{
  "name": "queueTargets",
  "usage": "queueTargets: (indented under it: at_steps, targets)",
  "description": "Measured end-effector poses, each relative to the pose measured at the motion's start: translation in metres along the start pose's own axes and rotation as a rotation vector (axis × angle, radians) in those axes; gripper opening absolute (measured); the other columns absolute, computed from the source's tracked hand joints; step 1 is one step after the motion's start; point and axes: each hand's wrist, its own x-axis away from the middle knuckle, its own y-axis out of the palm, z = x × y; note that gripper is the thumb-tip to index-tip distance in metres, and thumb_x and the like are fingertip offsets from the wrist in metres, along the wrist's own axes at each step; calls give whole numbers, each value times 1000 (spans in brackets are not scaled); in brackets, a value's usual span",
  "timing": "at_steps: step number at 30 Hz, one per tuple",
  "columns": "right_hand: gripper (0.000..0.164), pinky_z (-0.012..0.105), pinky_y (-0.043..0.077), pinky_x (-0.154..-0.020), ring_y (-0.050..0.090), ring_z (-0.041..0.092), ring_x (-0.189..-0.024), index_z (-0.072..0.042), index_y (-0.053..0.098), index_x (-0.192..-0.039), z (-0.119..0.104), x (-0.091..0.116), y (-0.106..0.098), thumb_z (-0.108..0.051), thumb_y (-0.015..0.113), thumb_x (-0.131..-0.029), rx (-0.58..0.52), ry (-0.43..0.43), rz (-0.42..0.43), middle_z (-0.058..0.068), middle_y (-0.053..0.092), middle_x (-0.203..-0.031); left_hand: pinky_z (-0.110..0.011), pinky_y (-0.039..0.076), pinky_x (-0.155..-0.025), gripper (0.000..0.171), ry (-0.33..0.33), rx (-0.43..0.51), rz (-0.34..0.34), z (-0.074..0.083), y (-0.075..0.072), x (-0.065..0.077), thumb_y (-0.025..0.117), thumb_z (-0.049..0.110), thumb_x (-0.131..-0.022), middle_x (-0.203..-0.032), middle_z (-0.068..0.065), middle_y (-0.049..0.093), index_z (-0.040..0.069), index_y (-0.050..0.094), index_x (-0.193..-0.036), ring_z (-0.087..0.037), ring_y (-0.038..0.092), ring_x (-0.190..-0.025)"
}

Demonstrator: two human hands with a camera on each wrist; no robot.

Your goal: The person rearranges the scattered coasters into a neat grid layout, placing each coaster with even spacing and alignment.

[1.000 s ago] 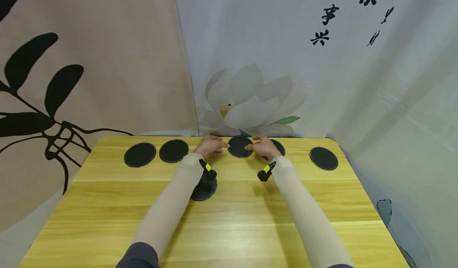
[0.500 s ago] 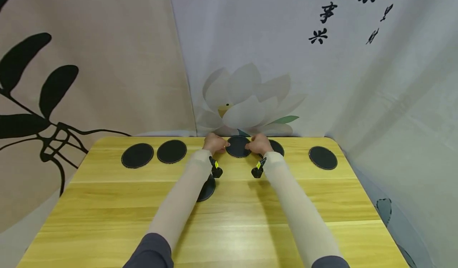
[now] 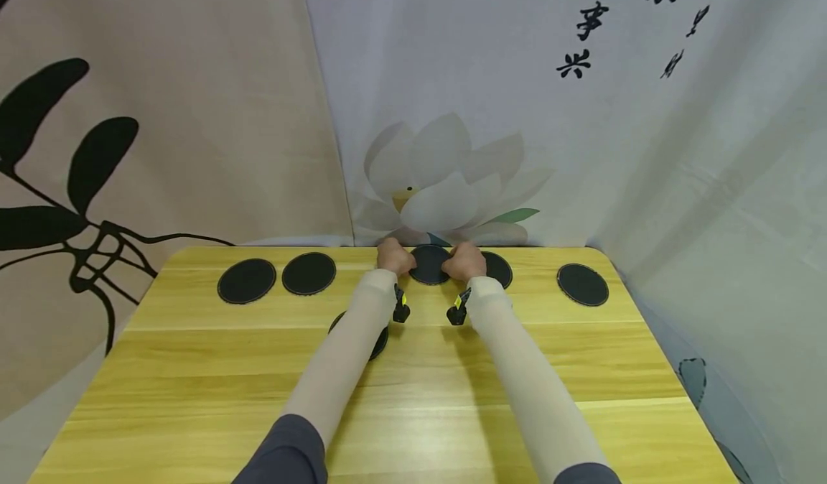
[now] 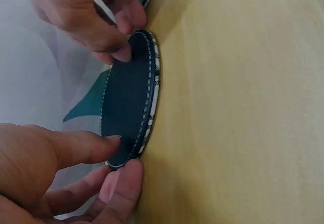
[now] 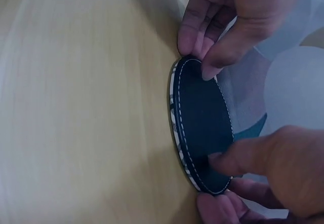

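A round black coaster (image 3: pixel 429 265) with white edge stitching lies at the table's back edge, between the two hands. My left hand (image 3: pixel 395 258) pinches its left side, and my right hand (image 3: pixel 466 261) pinches the opposite side. In the left wrist view the left thumb rests on the black top (image 4: pixel 126 102) while the fingers meet the rim. The right wrist view has the right thumb on top of the coaster (image 5: pixel 202 120) in the same way, fingers at the edge. A patterned light rim shows along its side. The undersides of the fingertips are partly hidden.
More black coasters lie on the wooden table (image 3: pixel 413 426): two at back left (image 3: pixel 247 281), one behind the right hand (image 3: pixel 499 270), one at far right (image 3: pixel 583 284). Another coaster (image 3: pixel 380 342) is partly covered by the left forearm. A printed curtain (image 3: pixel 452 75) hangs behind.
Both hands have closed in on the middle coaster from its two sides, with their wrists turned inward. The left forearm has shifted right. The coaster stays in about the same place.
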Motion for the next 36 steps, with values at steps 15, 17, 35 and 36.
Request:
queueTargets:
  at_steps: [15,17,35,36]
  targets:
    - [41,33,21,-55,20,17,-55,-14,32,-60,-3,2,1,-5,61,-88,-62,38,-7,0,22,-61,-36,57,-68,11,-9,-3,29,-1,4,-2,75,4,-89,-98,-19,72,-4,72,-95,-31,71,-79]
    - [27,32,31,-58,34,18,-61,-12,49,-67,-2,2,3,-7,63,-89,-65,33,20,1,39,-66,-34,55,-64,8,0,-9,43,-1,3,-1,74,4,-88,-94,-18,72,-3,71,-90,-31,70,-78]
    - [49,49,54,-99,61,38,-117,-3,60,-137,5,20,7,-9,69,-89,-255,-37,95,21,63,-133,-32,55,-60,42,22,262,-5,-14,2,6,73,-5,-83,-132,-23,61,10,72,-122,-24,62,-77]
    - [49,49,54,-98,61,37,-116,-4,60,-137,6,21,7,-9,70,-89,-271,-38,95,21,63,-132,-31,54,-59,43,22,276,-8,-15,1,6,73,-5,-83,-133,-23,60,10,72,-123,-23,61,-76]
